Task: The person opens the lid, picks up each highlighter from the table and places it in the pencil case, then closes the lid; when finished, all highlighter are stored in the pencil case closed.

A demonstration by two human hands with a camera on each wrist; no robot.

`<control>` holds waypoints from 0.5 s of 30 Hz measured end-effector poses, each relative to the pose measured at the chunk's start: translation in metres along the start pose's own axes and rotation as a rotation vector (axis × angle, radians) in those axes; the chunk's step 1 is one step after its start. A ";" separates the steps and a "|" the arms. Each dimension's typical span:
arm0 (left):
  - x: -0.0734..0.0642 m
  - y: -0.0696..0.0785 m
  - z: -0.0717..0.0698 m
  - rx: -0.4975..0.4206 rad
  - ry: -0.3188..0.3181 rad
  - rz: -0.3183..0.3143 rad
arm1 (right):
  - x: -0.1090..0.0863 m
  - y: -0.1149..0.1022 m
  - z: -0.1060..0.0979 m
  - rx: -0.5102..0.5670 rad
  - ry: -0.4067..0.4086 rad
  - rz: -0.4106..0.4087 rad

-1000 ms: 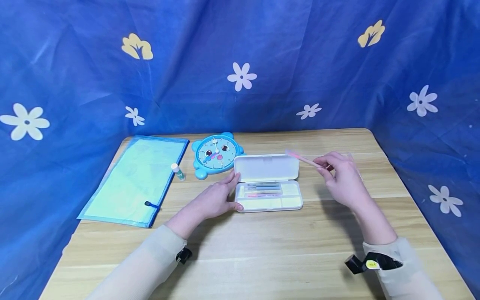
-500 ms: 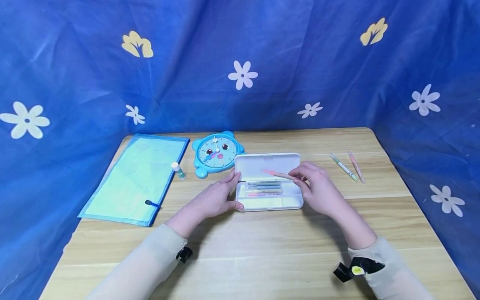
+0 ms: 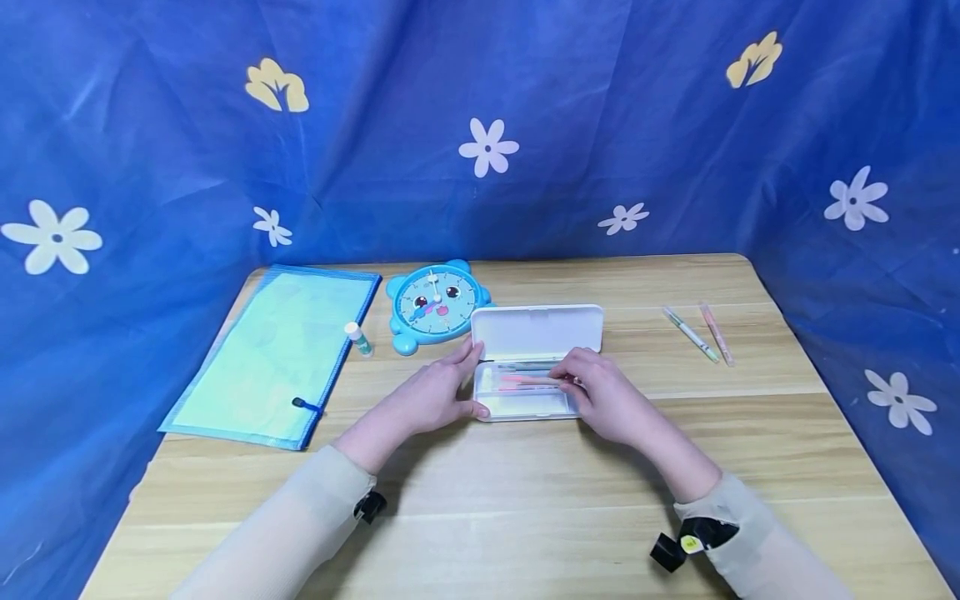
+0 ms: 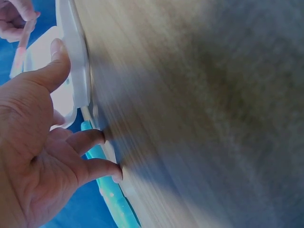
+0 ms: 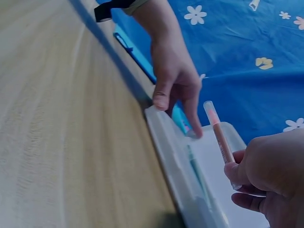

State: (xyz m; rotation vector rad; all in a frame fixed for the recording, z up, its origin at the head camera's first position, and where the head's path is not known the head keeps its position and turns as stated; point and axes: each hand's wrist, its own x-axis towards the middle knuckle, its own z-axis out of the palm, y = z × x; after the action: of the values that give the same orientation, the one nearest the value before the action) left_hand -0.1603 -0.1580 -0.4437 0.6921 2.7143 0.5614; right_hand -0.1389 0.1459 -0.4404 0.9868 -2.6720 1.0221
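A white pencil case (image 3: 536, 331) lies with its lid raised, several pens in its tray. My left hand (image 3: 426, 398) holds the case's left end, thumb at the front corner and a finger by the hinge; in the left wrist view, two other fingertips touch the table. My right hand (image 3: 609, 402) pinches a marker (image 5: 219, 137) with an orange-pink barrel and a clear cap near its end. This marker is over the tray in the head view, its capped end pointing left. Whether it touches the pens inside cannot be told.
A blue toy clock (image 3: 438, 304) with a cartoon face sits behind the case's left side. Left of it are a glue stick (image 3: 358, 339) and a blue mesh zip folder (image 3: 273, 358). A green marker (image 3: 690, 334) and a pink marker (image 3: 717, 335) lie on the right.
My right hand has carried the marker left and down, from right of the lid to over the tray. Two markers at the right have come into sight. The left hand stays at the case.
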 end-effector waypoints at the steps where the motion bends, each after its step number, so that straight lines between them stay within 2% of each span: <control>1: 0.000 0.000 0.000 0.000 0.000 0.001 | 0.000 0.000 0.002 -0.004 -0.009 -0.001; 15: 0.001 -0.001 0.001 0.011 0.000 0.006 | -0.003 0.000 0.020 -0.037 -0.110 -0.010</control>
State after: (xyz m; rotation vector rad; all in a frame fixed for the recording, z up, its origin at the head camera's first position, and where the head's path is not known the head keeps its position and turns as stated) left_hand -0.1615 -0.1580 -0.4450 0.7026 2.7177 0.5482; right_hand -0.1346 0.1350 -0.4566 1.0775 -2.7594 0.9386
